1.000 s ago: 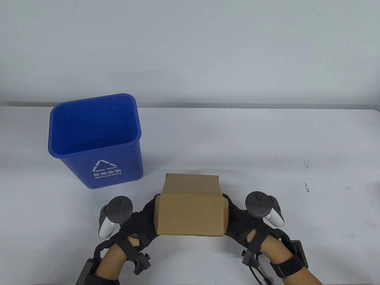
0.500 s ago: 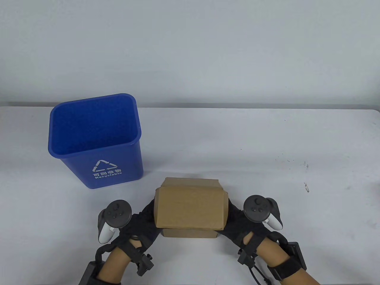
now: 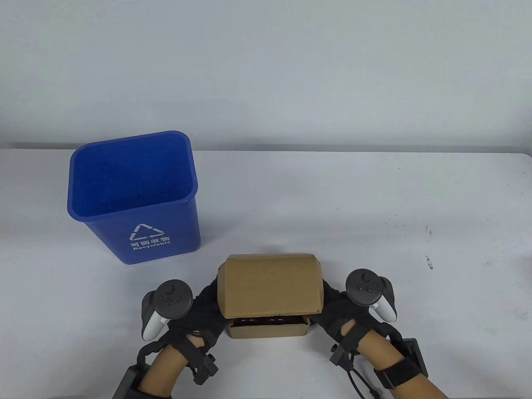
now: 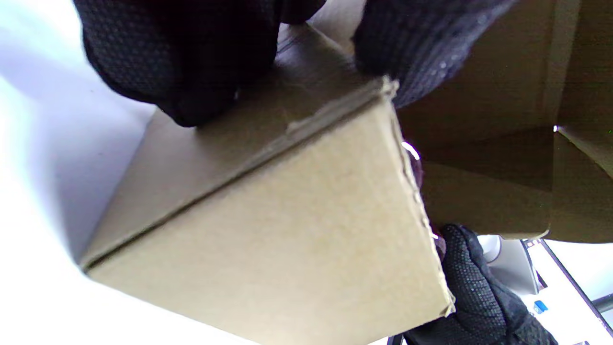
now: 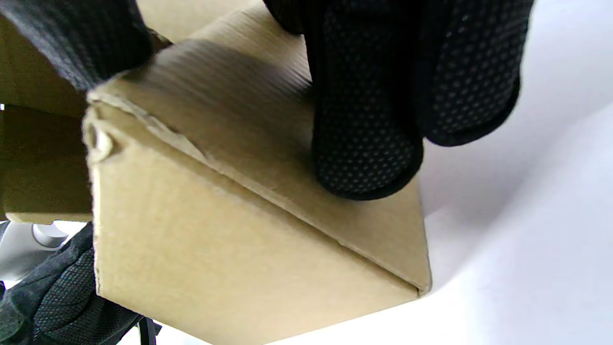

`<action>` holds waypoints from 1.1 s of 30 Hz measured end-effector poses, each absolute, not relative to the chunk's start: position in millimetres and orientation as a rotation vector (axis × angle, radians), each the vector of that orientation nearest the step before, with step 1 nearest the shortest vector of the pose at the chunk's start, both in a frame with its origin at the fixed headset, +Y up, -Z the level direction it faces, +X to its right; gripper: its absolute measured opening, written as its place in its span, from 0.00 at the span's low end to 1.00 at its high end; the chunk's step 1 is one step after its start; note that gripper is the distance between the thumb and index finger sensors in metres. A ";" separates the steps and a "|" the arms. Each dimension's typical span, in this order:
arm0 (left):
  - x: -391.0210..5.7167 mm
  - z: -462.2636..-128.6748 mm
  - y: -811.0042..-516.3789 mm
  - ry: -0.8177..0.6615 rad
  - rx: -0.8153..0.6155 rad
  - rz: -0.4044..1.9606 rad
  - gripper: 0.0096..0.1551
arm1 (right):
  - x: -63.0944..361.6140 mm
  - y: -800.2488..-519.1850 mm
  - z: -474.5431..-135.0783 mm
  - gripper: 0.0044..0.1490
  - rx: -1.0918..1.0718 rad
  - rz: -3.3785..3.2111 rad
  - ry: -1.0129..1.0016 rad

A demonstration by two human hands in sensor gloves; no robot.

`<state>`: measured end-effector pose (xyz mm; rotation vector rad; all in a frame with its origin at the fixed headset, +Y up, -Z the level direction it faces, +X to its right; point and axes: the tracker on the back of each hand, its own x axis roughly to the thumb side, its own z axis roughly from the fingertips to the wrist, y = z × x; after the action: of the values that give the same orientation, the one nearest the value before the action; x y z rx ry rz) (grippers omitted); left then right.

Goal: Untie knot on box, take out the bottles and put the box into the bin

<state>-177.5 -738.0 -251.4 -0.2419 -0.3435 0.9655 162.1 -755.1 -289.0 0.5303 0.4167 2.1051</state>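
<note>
A brown cardboard box [image 3: 268, 331] sits on the table near its front edge, between my two hands. Its lid [image 3: 270, 286] is raised at the front, and dark red bottle tops [image 3: 266, 321] show in the gap. My left hand [image 3: 203, 305] grips the box's left side, fingers [image 4: 191, 72] pressed on the side wall. On the opposite side my right hand [image 3: 334, 309] grips in the same way, fingers [image 5: 368, 120] on the cardboard. No string or knot is in view. The blue recycling bin [image 3: 133, 195] stands open at the back left.
The white table [image 3: 374, 208] stretches to the right and behind the box, with small dark specks [image 3: 428, 262] at the right. A grey wall rises behind the table's far edge.
The lid has lifted at the front and tipped back, opening a gap that shows the bottle tops. Both hands have stayed at the box's sides.
</note>
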 end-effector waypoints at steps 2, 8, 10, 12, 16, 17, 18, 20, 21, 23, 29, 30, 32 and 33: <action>-178.1 -251.9 -738.0 -0.335 -0.250 0.972 0.50 | 162.9 -756.9 -290.3 0.62 0.516 2.078 0.428; -178.3 -251.5 -737.6 -0.333 -0.255 0.984 0.48 | 165.0 -758.3 -294.4 0.62 0.479 1.981 0.462; -178.0 -251.3 -737.7 -0.333 -0.255 0.981 0.48 | 165.5 -758.6 -295.6 0.63 0.479 1.968 0.464; -177.4 -250.3 -736.7 -0.323 -0.249 0.970 0.48 | 166.5 -757.5 -295.9 0.62 0.482 1.961 0.420; -177.5 -250.7 -736.6 -0.321 -0.256 0.974 0.48 | 167.0 -754.4 -295.4 0.62 0.497 1.958 0.352; -177.2 -250.7 -736.4 -0.321 -0.259 0.976 0.48 | 167.5 -753.4 -295.4 0.62 0.498 1.954 0.342; -176.7 -250.5 -736.1 -0.322 -0.264 0.976 0.48 | 168.4 -751.5 -295.3 0.62 0.499 1.941 0.323; -175.9 -249.9 -735.5 -0.321 -0.262 0.960 0.48 | 171.7 -746.7 -295.4 0.61 0.494 1.900 0.272; -175.5 -249.8 -735.2 -0.323 -0.263 0.951 0.48 | 173.6 -744.6 -295.3 0.60 0.482 1.872 0.246; -175.0 -249.4 -735.1 -0.326 -0.267 0.948 0.48 | 176.9 -741.1 -295.8 0.59 0.462 1.819 0.215; -175.1 -249.3 -737.5 -0.326 -0.289 0.953 0.49 | 185.2 -740.4 -298.8 0.55 0.412 1.642 0.256; -175.2 -249.3 -737.8 -0.325 -0.289 0.956 0.49 | 186.1 -740.7 -298.9 0.54 0.390 1.608 0.260; -174.5 -249.0 -738.0 -0.329 -0.294 0.958 0.50 | 187.5 -741.2 -298.4 0.53 0.352 1.546 0.259; -174.0 -248.7 -737.9 -0.331 -0.294 0.955 0.50 | 187.8 -741.1 -298.1 0.52 0.344 1.531 0.253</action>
<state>-174.0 -737.9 -248.7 -0.2943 -0.3312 0.9549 187.8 -741.1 -298.1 0.3436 0.2527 1.5306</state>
